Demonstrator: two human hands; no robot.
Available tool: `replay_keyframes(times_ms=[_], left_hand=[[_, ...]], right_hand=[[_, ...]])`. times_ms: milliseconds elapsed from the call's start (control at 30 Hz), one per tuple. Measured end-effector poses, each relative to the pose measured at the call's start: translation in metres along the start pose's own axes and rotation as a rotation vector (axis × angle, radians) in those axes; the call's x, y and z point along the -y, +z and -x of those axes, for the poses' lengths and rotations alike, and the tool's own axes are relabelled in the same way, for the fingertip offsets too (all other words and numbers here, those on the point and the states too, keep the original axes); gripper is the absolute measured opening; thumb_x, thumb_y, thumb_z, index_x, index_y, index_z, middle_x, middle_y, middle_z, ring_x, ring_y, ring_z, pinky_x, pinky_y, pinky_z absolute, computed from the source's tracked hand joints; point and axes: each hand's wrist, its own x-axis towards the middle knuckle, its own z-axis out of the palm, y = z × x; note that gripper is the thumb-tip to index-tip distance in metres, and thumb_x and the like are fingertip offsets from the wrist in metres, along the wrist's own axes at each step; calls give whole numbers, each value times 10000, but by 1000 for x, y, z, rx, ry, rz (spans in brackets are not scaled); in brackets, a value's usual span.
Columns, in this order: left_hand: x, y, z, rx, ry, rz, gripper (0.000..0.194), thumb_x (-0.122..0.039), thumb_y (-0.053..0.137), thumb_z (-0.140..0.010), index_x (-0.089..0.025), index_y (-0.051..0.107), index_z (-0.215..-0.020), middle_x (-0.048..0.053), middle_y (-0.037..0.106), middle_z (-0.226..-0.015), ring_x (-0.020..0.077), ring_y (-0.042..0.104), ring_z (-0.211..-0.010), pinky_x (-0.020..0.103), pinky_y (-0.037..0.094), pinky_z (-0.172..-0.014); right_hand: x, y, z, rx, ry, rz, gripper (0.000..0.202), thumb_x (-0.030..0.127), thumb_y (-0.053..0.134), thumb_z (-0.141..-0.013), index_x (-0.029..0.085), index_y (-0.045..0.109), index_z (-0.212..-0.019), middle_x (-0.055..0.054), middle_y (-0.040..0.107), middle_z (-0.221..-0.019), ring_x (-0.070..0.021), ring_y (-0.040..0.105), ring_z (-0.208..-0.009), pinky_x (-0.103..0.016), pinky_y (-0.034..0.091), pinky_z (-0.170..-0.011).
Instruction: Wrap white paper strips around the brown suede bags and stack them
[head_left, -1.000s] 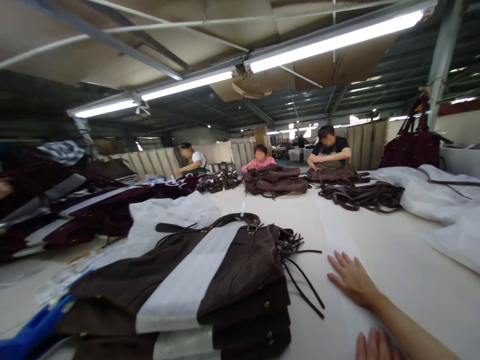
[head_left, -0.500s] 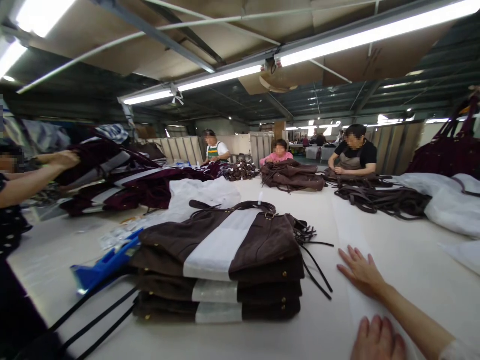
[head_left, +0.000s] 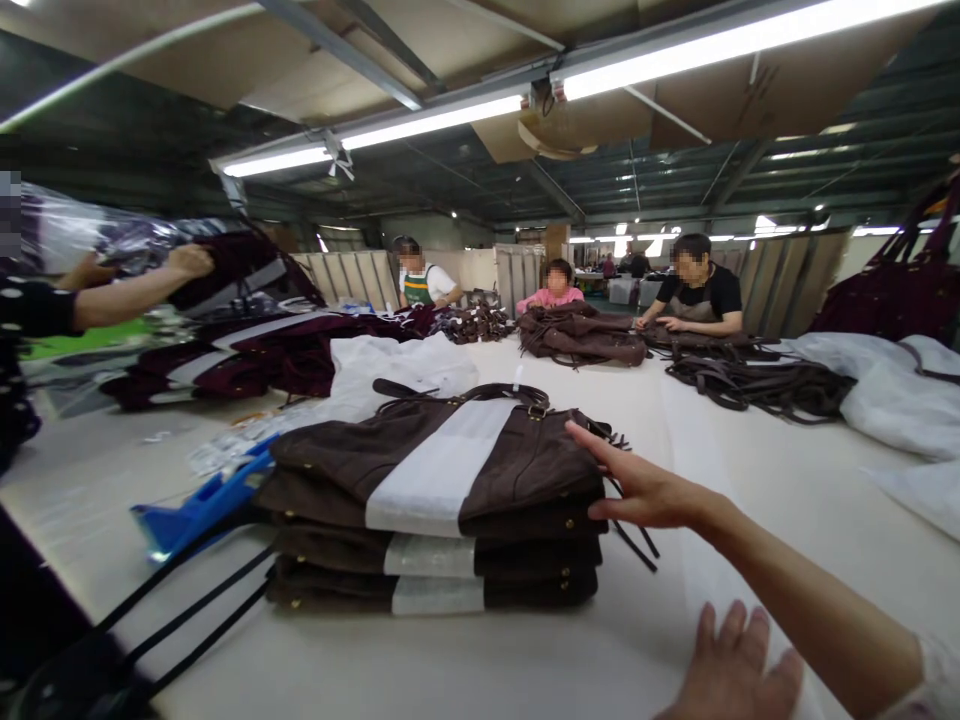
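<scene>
A stack of several dark brown bags (head_left: 322, 450) lies flat on the white table, a white paper band (head_left: 439, 470) across the middle of each. On the top bag lie its handles (head_left: 502, 392), and thin dark straps (head_left: 636, 545) trail off the right side. My right hand (head_left: 645, 490) is open at the stack's right end, its fingertips over the top bag's edge and the thumb lower at its side; firm contact cannot be made out. Nearer to me, my left hand (head_left: 731, 665) is open, fingers spread, low over a pale strip on the table.
Left of the stack are a blue tape dispenser-like object (head_left: 202, 510) and white plastic (head_left: 397, 365). A co-worker's hand (head_left: 191, 262) holds maroon bags at far left. Brown straps (head_left: 757, 385) and crumpled white wrapping (head_left: 900, 400) lie right. Other people work behind.
My right hand has moved left from the table to the stack's right end. My left hand has shifted slightly left and up. The co-worker at left has raised the maroon bags a little.
</scene>
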Motion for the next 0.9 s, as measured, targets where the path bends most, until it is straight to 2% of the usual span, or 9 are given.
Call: replay_keyframes(times_ms=[100,167,233,300,367,567,733,833,900], left_hand=[[12,-84,23,-231,81,18,245,-327,465,-900,-218,569,-1093,66,669,-1083,212,606,-1042,367,502,-893],[30,-149,39,-449,-98,18,278,-196,430,-882,-188,557,-1129,81,647,-1110,182,587,-1072,332,476,-943],[56,-204,51,-493,-366,-201,448,-165,490,-857,-182,467,-1304,128,528,-1320,256,457,-1262,442,413,-1035],[84,-237,57,-386,-453,-329,629,-194,556,-817,-166,346,-1409,152,437,-1417,303,391,-1321,514,388,-1057],[108,-248,58,-243,-459,-365,745,-192,598,-771,-164,280,-1445,152,403,-1450,307,401,-1320,512,414,-1046],[133,-248,41,-74,-341,-339,741,-139,582,-762,-202,299,-1445,106,541,-1346,255,549,-1197,415,514,-972],[134,-245,34,-115,-78,-352,548,-71,388,-875,-208,391,-1406,81,566,-1324,181,552,-1198,310,492,-994],[137,-237,44,-187,-64,-379,509,-101,401,-907,-179,386,-1410,87,573,-1315,175,564,-1183,278,495,-981],[139,-232,51,-241,-73,-399,508,-109,414,-911,-151,378,-1416,101,563,-1325,186,558,-1191,277,492,-984]], right_hand=[[-17,-3,7,-25,19,-57,884,176,612,-799,271,103,-1515,-69,172,-1563,-248,203,-1423,-435,325,-1114],[-20,-1,11,-183,60,-27,916,198,694,-738,247,184,-1497,-106,257,-1526,-276,302,-1376,-435,388,-1061],[-18,8,14,-324,141,-14,754,221,734,-704,223,396,-1378,-109,477,-1358,-260,495,-1204,-393,480,-934],[-12,22,17,-398,218,3,343,234,685,-758,208,588,-1085,-53,615,-1062,-200,586,-954,-326,505,-792],[-6,37,19,-446,257,22,58,230,605,-825,198,611,-873,-21,602,-871,-161,563,-805,-286,478,-713],[-1,65,12,-502,161,-72,168,146,557,-808,210,605,-956,-29,572,-942,-153,542,-847,-251,439,-707],[-30,59,0,-461,186,-167,124,142,491,-818,162,613,-807,-11,590,-803,-146,545,-761,-248,429,-685],[-65,39,-4,-171,204,-397,235,222,526,-828,177,662,-1014,-10,665,-891,-145,593,-762,-224,459,-643],[-92,23,-12,-212,270,-267,322,246,474,-868,195,644,-1138,-25,687,-1004,-152,621,-832,-234,483,-685]])
